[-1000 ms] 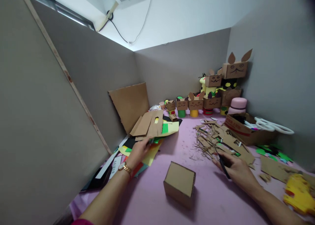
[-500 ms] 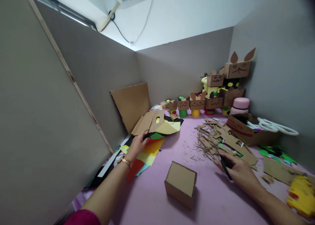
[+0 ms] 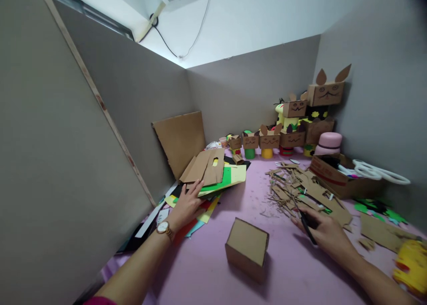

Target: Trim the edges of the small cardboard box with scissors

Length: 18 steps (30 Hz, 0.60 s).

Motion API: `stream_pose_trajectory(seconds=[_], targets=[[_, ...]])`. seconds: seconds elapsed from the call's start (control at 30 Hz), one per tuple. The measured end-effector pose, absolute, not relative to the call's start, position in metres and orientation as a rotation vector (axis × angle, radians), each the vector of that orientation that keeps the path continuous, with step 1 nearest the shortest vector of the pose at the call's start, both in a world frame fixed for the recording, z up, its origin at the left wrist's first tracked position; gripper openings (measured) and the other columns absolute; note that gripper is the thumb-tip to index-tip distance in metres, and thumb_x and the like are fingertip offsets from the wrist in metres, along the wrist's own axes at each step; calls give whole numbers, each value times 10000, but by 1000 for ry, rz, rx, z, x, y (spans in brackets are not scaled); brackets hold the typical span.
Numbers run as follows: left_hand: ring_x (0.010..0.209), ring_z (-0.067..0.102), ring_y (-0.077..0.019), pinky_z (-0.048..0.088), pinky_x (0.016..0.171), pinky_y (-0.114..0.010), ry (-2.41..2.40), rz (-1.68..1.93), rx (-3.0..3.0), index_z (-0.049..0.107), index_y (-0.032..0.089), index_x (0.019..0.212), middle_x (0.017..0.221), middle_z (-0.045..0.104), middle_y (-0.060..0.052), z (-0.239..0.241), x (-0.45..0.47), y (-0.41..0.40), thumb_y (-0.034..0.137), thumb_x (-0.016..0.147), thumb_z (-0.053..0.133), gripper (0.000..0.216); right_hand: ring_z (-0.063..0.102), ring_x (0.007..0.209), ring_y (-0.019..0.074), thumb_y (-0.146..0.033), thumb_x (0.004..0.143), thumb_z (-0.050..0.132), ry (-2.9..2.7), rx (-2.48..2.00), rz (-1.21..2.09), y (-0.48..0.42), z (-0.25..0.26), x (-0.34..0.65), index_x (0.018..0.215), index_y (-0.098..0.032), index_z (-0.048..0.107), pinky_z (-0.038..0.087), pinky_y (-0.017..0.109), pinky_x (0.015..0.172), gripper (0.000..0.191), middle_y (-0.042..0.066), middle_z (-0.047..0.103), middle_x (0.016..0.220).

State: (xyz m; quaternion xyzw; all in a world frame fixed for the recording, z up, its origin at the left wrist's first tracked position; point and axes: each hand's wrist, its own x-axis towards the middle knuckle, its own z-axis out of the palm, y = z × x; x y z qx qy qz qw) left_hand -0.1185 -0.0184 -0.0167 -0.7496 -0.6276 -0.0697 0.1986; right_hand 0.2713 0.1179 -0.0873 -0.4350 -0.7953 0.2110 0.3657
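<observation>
My left hand (image 3: 189,205), a watch on its wrist, lies with fingers spread at the near edge of a stack of coloured paper. Flat cardboard pieces (image 3: 206,164) lie on top of this stack, beside a green sheet (image 3: 220,182). My right hand (image 3: 320,229) is closed around black-handled scissors (image 3: 307,227), their tip pointing towards a heap of cardboard scraps (image 3: 308,193). Between my hands, nearer to me, a small closed cardboard box (image 3: 247,249) sits on the purple tabletop.
Several cardboard animal heads on coloured cups (image 3: 268,142) line the back. At right stand a pink bottle (image 3: 329,144) and an open carton (image 3: 340,180) with white-handled items. A yellow object (image 3: 412,267) lies near right. A large cardboard sheet (image 3: 183,142) leans on the left partition.
My left hand has let go of the lifted sheets and spread its fingers. The sheets have dropped flatter, showing more green. My right hand keeps the scissors in nearly the same place.
</observation>
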Motion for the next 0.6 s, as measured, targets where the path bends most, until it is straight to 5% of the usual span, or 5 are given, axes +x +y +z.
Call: stream_pose_trajectory(seconds=[0.6], targets=[[939, 647, -203, 548, 812, -420, -2158, -297, -1969, 605, 183, 1118, 1137, 647, -71, -13, -145, 6, 313, 908, 567, 250, 729, 786, 271, -512, 777, 599, -2056, -1091, 526, 117, -86, 273, 973, -192, 737, 556, 274, 633, 400, 54, 778, 869]])
